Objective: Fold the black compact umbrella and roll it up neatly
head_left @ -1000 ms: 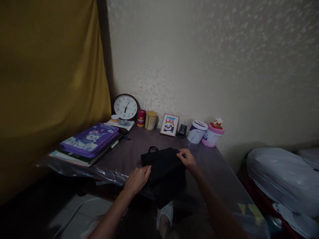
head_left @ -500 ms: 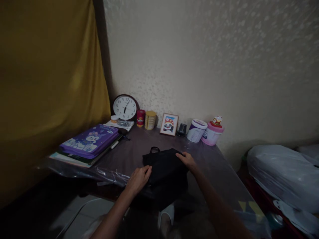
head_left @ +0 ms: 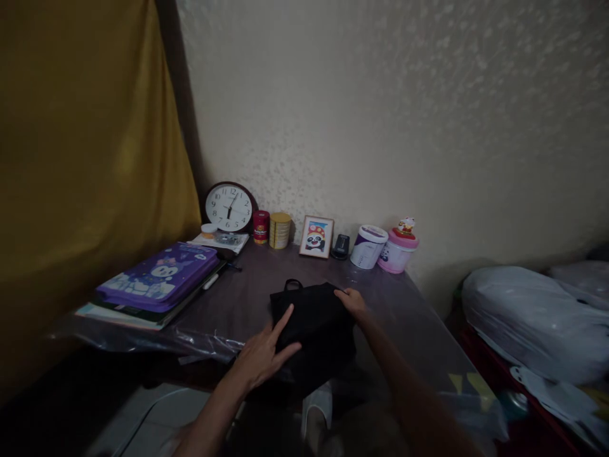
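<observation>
A black fabric bag [head_left: 314,324] with a small loop handle [head_left: 293,284] lies across the table's front edge, its lower part hanging over. My right hand [head_left: 351,301] pinches the bag at its upper right corner. On the bag's left side rests my left hand [head_left: 266,349], with thumb and index finger spread apart over the cloth. Its other fingers are partly hidden, and I see no grip on the fabric.
A purple zip case [head_left: 159,276] lies on books at the left. Along the wall stand a clock [head_left: 230,207], a red can [head_left: 261,227], a yellow tin [head_left: 280,230], a framed panda picture [head_left: 316,237], a black stapler-like object [head_left: 340,247] and two tubs [head_left: 369,247]. Plastic film covers the table [head_left: 404,317].
My left hand has let go of the bag's left edge and spread its fingers. My right hand keeps its pinch. The view has shifted slightly to the right.
</observation>
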